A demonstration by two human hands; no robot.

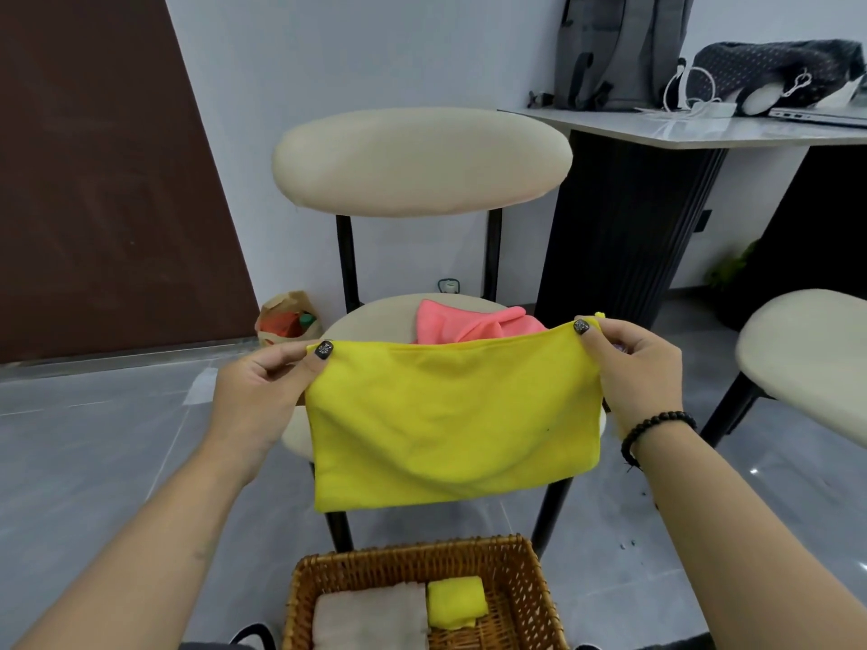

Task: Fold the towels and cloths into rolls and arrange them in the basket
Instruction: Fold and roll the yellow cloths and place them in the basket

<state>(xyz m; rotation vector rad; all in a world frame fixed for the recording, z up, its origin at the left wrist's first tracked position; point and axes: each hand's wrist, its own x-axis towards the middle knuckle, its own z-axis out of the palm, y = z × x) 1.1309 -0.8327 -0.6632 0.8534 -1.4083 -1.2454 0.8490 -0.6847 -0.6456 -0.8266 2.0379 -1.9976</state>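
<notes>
A yellow cloth (452,419) is held stretched between the hands, doubled over and hanging below them. Its top left corner is pinched by the left hand (262,391), its top right corner by the right hand (633,372). Beyond the hands, a pink cloth (469,323) is seen on a chair (375,321). Below the hands, a basket (511,574) holds a beige roll (370,616) touching a yellow roll (455,602).

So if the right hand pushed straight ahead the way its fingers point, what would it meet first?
Probably the pink cloth heaped on the chair seat just beyond the right hand and its yellow cloth; depth is unclear.
</notes>
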